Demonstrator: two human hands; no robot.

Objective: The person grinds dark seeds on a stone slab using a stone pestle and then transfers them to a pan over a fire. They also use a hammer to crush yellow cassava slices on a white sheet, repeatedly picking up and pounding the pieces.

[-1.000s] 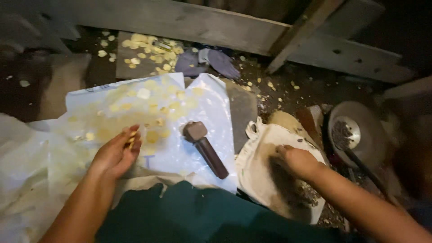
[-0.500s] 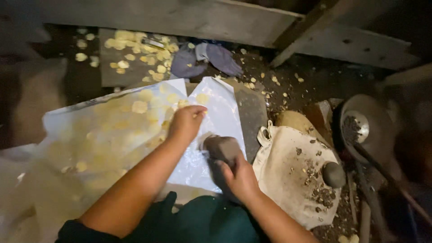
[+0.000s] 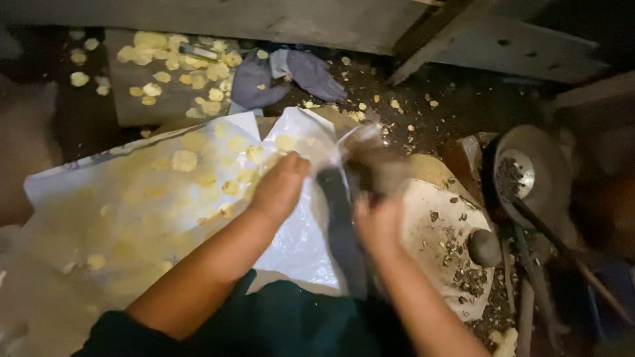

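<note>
Over the sheet (image 3: pixel 291 244) — hammer (image 3: pixel 357 192) seemingly head-up, blurred.

Motion blurs the right hand (image 3: pixel 378 221) and the hammer (image 3: pixel 344 225), so its fingers' grip cannot be made out. The left hand (image 3: pixel 279 187) hides whatever lies under it. The bottom edge cuts off both forearms.

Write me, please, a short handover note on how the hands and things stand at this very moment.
Left hand: resting flat on the white plastic sheet, beside the yellow flakes.
Right hand: closed on the hammer; its head is motion-blurred.
Right of it: a dirty white cloth with dark shell bits and a round dark stone; a metal bowl beyond.
Done: many flakes spread on the sheet.
Left: dark bits lie on the cloth.
</note>
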